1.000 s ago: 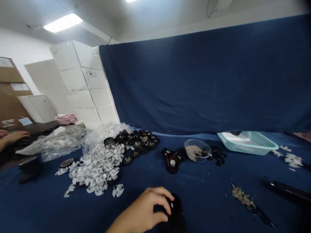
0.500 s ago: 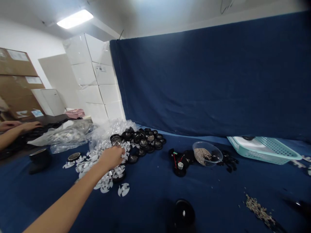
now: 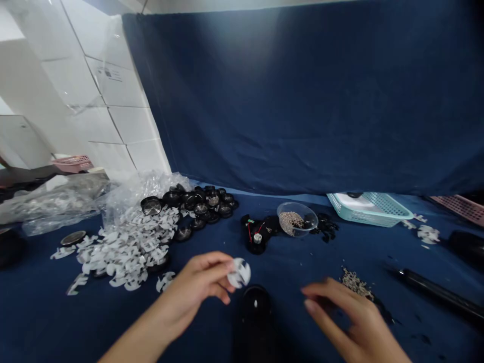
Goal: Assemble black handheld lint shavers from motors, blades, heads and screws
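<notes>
White die-cut disc (image 3: 239, 273) sits pinched by its edge in the left grip (image 3: 198, 282), thumb and fingertips brought together just enough to hold it. The right grip (image 3: 342, 310) is apart and empty, its fingers loosely curved just above a scatter of pale grains (image 3: 355, 283). Between the two hands stands a black round cap (image 3: 256, 302); the disc is not touching it. Farther out on the blue cloth-covered bench (image 3: 287, 262), much looks left: a large heap of white cut-outs (image 3: 128, 254) lies against a cluster of black round cups (image 3: 200, 206), and whether those cups are finished cannot be told. Past them, a clear bowl of grains (image 3: 292, 220) rests beside black parts with red wires (image 3: 257, 237).
</notes>
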A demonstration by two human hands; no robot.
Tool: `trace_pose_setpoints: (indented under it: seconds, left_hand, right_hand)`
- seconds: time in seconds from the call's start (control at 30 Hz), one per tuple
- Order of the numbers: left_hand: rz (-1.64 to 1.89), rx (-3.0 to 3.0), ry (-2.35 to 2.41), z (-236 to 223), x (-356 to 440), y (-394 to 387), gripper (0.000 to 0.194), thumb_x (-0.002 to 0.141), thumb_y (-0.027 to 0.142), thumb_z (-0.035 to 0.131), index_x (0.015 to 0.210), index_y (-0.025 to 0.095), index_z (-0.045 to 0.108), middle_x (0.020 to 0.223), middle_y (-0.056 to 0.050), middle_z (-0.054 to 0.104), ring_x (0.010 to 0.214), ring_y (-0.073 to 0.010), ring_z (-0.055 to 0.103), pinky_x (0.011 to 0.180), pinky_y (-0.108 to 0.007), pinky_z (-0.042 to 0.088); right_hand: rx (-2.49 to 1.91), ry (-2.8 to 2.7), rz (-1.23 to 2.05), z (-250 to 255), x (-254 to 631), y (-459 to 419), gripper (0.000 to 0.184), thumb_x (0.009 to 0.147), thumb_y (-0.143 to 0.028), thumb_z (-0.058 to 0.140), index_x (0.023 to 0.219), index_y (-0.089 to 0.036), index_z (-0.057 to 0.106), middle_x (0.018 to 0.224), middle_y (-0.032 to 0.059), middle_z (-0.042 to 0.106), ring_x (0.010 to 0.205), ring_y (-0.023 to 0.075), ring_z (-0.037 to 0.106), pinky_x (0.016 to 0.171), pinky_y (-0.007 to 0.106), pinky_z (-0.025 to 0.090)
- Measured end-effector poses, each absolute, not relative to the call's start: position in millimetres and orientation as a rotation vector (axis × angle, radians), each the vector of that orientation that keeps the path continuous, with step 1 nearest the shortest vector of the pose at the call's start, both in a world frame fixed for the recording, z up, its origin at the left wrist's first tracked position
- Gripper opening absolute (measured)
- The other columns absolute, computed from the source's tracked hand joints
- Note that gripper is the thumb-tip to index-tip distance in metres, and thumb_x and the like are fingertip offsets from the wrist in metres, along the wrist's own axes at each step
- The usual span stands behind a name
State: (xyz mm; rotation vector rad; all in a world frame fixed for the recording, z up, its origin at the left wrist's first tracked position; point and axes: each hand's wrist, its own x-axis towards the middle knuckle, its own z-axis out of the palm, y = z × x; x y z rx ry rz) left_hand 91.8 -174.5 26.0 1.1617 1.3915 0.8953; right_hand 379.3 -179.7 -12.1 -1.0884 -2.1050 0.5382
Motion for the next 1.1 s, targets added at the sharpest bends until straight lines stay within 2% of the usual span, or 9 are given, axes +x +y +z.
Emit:
trace_pose_setpoints:
  seconds: [0.23, 0.47, 0.6, 0.7, 0.77, 0.83, 0.9, 0.97, 1.1]
  left_hand:
    - [0.864, 0.951, 1.289, 14, 131, -183, 0.022, 0.076, 0.036, 0.064, 0.079, 0.014, 0.063, 0.064, 0.000, 0.060, 0.051, -0.0117, 0.058, 0.040, -0.020, 0.045]
    - [0.873, 0.955, 1.346, 13, 133, -188, 0.027, 0.078, 0.042, 0.060, 0.075, 0.015, 0.059, 0.057, 0.002, 0.056, 0.045, -0.0106, 0.056, 0.036, -0.019, 0.042]
    - [0.841, 1.047, 1.423, 11, 130, -187, 0.039, 0.084, 0.053, 0.049, 0.083, 0.016, 0.062, 0.076, -0.002, 0.064, 0.036, -0.0076, 0.049, 0.031, -0.021, 0.033]
    - [0.884, 1.190, 1.522, 7, 121, -189, 0.040, 0.084, 0.054, 0.051, 0.093, 0.019, 0.066, 0.092, -0.004, 0.066, 0.045, -0.0064, 0.049, 0.043, -0.023, 0.037]
    - [0.898, 1.297, 1.533, 0, 116, -193, 0.038, 0.075, 0.048, 0.066, 0.103, 0.023, 0.066, 0.104, -0.004, 0.066, 0.068, -0.0126, 0.058, 0.063, -0.026, 0.047]
    - [0.877, 1.403, 1.509, -11, 114, -198, 0.060, 0.061, 0.038, 0.080, 0.118, 0.029, 0.061, 0.122, -0.005, 0.061, 0.100, -0.0225, 0.059, 0.088, -0.034, 0.046]
    - [0.849, 1.478, 1.498, -25, 115, -201, 0.079, 0.057, 0.033, 0.084, 0.129, 0.030, 0.053, 0.134, -0.006, 0.055, 0.120, -0.0282, 0.050, 0.105, -0.041, 0.037]
    - [0.834, 1.514, 1.500, -36, 119, -202, 0.081, 0.061, 0.033, 0.081, 0.135, 0.029, 0.047, 0.134, -0.008, 0.056, 0.124, -0.0289, 0.048, 0.109, -0.044, 0.032]
    - [0.851, 1.513, 1.481, -44, 125, -200, 0.079, 0.064, 0.034, 0.080, 0.135, 0.028, 0.045, 0.126, -0.007, 0.063, 0.118, -0.0264, 0.055, 0.106, -0.041, 0.037]
  right_hand:
    - [-0.767, -2.356, 0.821, 26, 317, -153, 0.029, 0.087, -0.021, 0.059, 0.115, -0.028, 0.064, 0.111, 0.0011, 0.064, 0.100, 0.0145, 0.061, 0.090, 0.026, 0.049]
    - [-0.783, -2.459, 0.780, 28, 319, -151, 0.032, 0.084, -0.024, 0.066, 0.115, -0.026, 0.065, 0.107, 0.0017, 0.068, 0.098, 0.0169, 0.062, 0.088, 0.029, 0.048]
    - [-0.826, -2.405, 0.960, 25, 323, -147, 0.024, 0.091, -0.030, 0.059, 0.113, -0.028, 0.068, 0.101, 0.0000, 0.070, 0.093, 0.0157, 0.065, 0.080, 0.026, 0.051]
    - [-0.943, -2.328, 1.051, 17, 326, -143, 0.024, 0.094, -0.036, 0.053, 0.108, -0.027, 0.069, 0.096, 0.0004, 0.072, 0.090, 0.0173, 0.066, 0.076, 0.028, 0.053]
    - [-0.966, -2.310, 1.024, 10, 326, -142, 0.025, 0.094, -0.037, 0.053, 0.109, -0.026, 0.069, 0.099, 0.0011, 0.072, 0.092, 0.0180, 0.066, 0.082, 0.031, 0.053]
    - [-0.932, -2.343, 0.955, 4, 325, -142, 0.024, 0.094, -0.034, 0.054, 0.111, -0.026, 0.068, 0.106, 0.0016, 0.071, 0.097, 0.0179, 0.065, 0.087, 0.032, 0.052]
    - [-0.885, -2.413, 0.863, -1, 322, -143, 0.024, 0.094, -0.030, 0.054, 0.113, -0.027, 0.067, 0.111, 0.0009, 0.069, 0.102, 0.0179, 0.064, 0.091, 0.034, 0.050]
    - [-0.857, -2.481, 0.794, -4, 321, -144, 0.025, 0.094, -0.027, 0.053, 0.116, -0.029, 0.065, 0.113, -0.0005, 0.069, 0.104, 0.0182, 0.063, 0.096, 0.037, 0.047]
    - [-0.839, -2.533, 0.734, -11, 321, -144, 0.029, 0.097, -0.026, 0.049, 0.122, -0.031, 0.061, 0.117, -0.0001, 0.067, 0.105, 0.0185, 0.063, 0.105, 0.044, 0.040]
